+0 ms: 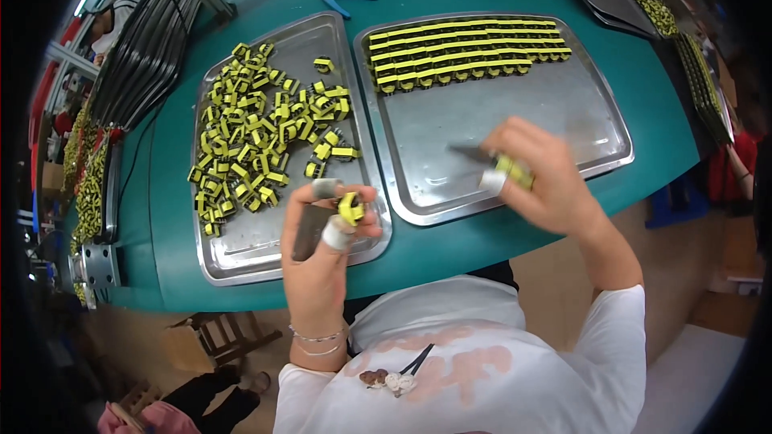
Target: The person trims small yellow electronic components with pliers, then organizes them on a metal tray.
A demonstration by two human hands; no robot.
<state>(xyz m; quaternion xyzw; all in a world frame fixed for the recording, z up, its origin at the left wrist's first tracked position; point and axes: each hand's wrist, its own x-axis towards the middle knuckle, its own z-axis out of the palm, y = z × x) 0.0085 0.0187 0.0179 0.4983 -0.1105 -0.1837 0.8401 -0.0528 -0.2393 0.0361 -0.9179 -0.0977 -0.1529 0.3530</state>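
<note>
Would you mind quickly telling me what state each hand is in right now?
Left hand: closed, pinching a small yellow-and-black part.
Right hand: closed around a partly yellow item, too blurred to identify.

On the front of your white shirt [515,390] there are large pale pink shapes [474,370]; I cannot tell if they are letters. Elsewhere in your view, no text, label, number or sign can be read.

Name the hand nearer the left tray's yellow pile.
Left: the left hand is just below and right of the pile; the right hand is farther away, over the right tray.
</note>
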